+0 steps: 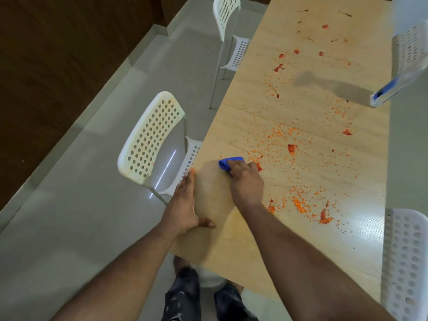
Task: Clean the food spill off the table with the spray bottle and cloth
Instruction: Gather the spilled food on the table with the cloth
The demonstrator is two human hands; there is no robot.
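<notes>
Blue folded cloth point(228, 163) sits under your right hand point(246, 181), fingers curled onto it, at the spill's point(298, 163) 9 o'clock edge on the pale wooden bench point(254, 251). Your left hand point(185, 205) lies flat at the bench rim, holding nothing. You look mid-wipe; next, sweep toward 2 o'clock. The spray bottle point(393, 86) hovers blurred at 2 o'clock.

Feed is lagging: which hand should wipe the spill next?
Right. The right hand already holds the blue cloth beside the orange spill; the left hand rests flat along the table edge.
</notes>
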